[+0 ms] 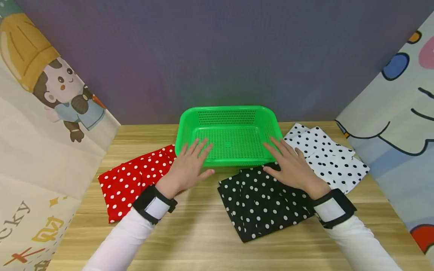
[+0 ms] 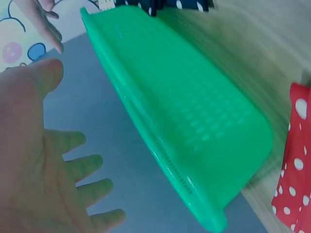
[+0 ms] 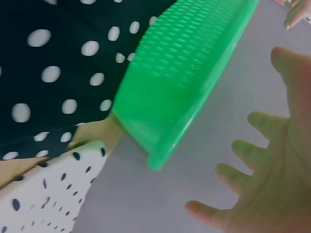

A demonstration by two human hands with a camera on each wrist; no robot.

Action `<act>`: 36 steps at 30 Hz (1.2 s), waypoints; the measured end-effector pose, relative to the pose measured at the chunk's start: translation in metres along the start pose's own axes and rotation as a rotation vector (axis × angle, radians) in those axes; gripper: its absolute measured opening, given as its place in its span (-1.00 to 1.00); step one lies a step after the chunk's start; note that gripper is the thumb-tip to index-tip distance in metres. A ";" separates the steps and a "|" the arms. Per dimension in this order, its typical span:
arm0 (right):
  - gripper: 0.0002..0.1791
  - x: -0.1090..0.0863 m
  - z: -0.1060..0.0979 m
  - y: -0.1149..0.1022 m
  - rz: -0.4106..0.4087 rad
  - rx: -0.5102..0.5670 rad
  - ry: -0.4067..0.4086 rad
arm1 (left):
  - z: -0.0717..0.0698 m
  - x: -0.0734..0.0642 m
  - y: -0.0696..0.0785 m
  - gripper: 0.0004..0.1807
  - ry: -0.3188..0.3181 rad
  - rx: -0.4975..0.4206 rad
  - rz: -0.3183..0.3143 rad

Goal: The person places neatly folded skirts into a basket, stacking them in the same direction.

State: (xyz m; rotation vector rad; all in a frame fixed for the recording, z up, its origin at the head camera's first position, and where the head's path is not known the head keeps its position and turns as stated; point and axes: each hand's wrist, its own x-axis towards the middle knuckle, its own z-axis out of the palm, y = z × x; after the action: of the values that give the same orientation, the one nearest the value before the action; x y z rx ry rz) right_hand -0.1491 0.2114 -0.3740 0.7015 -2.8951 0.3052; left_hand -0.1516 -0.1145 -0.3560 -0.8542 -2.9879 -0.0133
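A green plastic basket (image 1: 228, 164) with perforated sides stands at the back of the table, and nothing lies in it. My left hand (image 1: 187, 168), fingers spread and straight, hovers by its front left corner, above a folded red cloth with white dots (image 1: 129, 180). Over the front right of the basket, my right hand (image 1: 291, 165) is likewise spread and holds nothing. Below that hand lies a black cloth with white dots (image 1: 261, 203). A white cloth with black dots (image 1: 329, 158) lies further right, partly hidden by the hand. Both wrist views show bare palms beside the basket.
The wooden table (image 1: 196, 241) meets a dark grey wall (image 1: 223, 56) right behind the basket. Printed cartoon sheets hang at the left (image 1: 40, 158) and at the right (image 1: 400, 124). Black straps circle both wrists.
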 end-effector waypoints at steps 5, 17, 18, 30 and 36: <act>-0.17 -0.018 0.008 0.008 0.042 0.008 0.004 | 0.008 -0.010 0.012 -0.15 0.025 -0.005 0.046; -0.20 -0.051 0.027 0.024 0.099 0.001 -0.024 | 0.033 -0.021 0.048 -0.19 0.043 -0.045 0.176; -0.21 -0.053 0.028 0.025 0.097 0.001 -0.020 | 0.035 -0.022 0.051 -0.20 0.040 -0.057 0.181; -0.28 -0.084 0.056 0.048 0.073 0.033 0.037 | 0.074 -0.025 0.083 -0.25 0.017 -0.145 0.227; -0.29 -0.091 0.061 0.053 0.065 0.017 0.042 | 0.087 -0.026 0.095 -0.26 -0.010 -0.154 0.238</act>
State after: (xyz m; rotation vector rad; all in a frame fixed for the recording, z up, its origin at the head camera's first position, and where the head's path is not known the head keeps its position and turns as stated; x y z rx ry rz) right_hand -0.0994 0.2828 -0.4589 0.5975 -2.8823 0.3477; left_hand -0.0820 -0.0466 -0.4438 -1.2244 -2.9023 -0.2365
